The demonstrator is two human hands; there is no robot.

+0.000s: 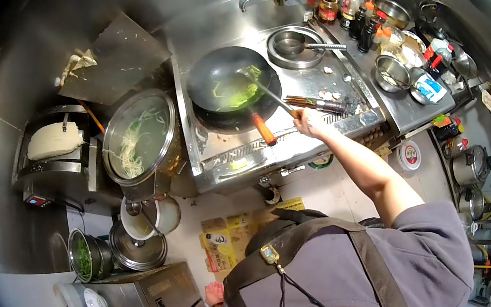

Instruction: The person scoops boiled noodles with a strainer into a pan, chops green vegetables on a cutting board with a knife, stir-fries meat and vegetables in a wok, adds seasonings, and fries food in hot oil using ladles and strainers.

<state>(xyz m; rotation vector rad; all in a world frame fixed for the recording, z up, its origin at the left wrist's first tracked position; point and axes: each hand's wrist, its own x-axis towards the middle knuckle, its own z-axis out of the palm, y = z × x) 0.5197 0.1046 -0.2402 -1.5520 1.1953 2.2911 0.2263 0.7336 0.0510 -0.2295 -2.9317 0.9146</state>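
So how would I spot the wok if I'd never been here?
Find the steel stove in the upper middle. On its left side sits the wok, greens inside. It is black with an orange-brown handle, unlike the silvery pan and noodle pot either side.

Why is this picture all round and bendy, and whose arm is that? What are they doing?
There's no robot here, just a person with two bare hands. The camera is on their head, looking forward and down, so you see their own body at the bottom. The bending and dark edges probably come from a very wide lens.

The right hand grips a long-handled metal tool that reaches into a black wok with green leaves inside. The left hand is low beside the body; I can't tell if it holds anything.

The wok sits on a metal stove. Left of it, a big pot holds pale noodles. To the right, bottles crowd a counter.
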